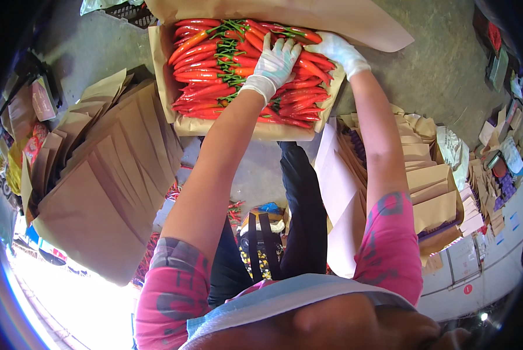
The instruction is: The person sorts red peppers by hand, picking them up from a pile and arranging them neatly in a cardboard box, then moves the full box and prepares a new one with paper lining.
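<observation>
Red chili peppers (200, 75) lie in rows in a box lined with brown paper (244, 130), their green stems meeting along the middle. My left hand (275, 65), in a thin white glove, rests on the peppers right of the stems, fingers spread and pointing away from me. At the box's far right corner is my right hand (338, 51), also gloved; its fingers touch peppers there, and whether they grip one is hard to tell. A large flap of brown paper (287, 13) stands along the far side of the box.
Folded brown paper sheets (108, 188) stand at the left. More brown paper (432, 188) fills a container on the right. A dark plastic crate (132, 15) sits at the far left. Loose red peppers (235, 212) and a patterned bag (261, 251) are on the floor by my legs.
</observation>
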{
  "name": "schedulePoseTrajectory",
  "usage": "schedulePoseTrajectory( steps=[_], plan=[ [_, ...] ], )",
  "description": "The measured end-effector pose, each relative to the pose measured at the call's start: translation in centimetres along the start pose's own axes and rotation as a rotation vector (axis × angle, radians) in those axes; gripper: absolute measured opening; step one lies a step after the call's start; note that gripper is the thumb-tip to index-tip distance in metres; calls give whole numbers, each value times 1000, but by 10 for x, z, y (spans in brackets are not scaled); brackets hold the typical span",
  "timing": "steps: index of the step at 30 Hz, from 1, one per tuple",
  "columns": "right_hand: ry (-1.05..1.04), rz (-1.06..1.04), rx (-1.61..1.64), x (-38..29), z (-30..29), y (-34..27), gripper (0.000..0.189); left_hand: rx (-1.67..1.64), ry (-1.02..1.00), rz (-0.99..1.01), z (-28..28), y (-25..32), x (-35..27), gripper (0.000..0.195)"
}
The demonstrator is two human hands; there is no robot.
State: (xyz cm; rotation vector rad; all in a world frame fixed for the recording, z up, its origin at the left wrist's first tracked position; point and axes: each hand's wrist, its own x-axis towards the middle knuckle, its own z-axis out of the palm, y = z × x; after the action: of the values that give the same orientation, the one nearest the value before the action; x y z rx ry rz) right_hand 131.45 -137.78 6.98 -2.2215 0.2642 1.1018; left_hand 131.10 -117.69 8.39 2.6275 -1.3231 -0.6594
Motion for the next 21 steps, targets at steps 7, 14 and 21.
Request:
schedulePoseTrajectory(
  steps=[7, 14, 21],
  plan=[
    [421, 92, 65, -108, -30, 7, 44, -7, -61, -95, -14, 2, 13, 103],
    [525, 208, 954, -166, 24, 30, 29, 9, -100, -68, -15, -2, 27, 107],
    [380, 243, 1380, -196, 42, -59, 20, -19, 56, 28, -11, -23, 0, 90]
  ],
)
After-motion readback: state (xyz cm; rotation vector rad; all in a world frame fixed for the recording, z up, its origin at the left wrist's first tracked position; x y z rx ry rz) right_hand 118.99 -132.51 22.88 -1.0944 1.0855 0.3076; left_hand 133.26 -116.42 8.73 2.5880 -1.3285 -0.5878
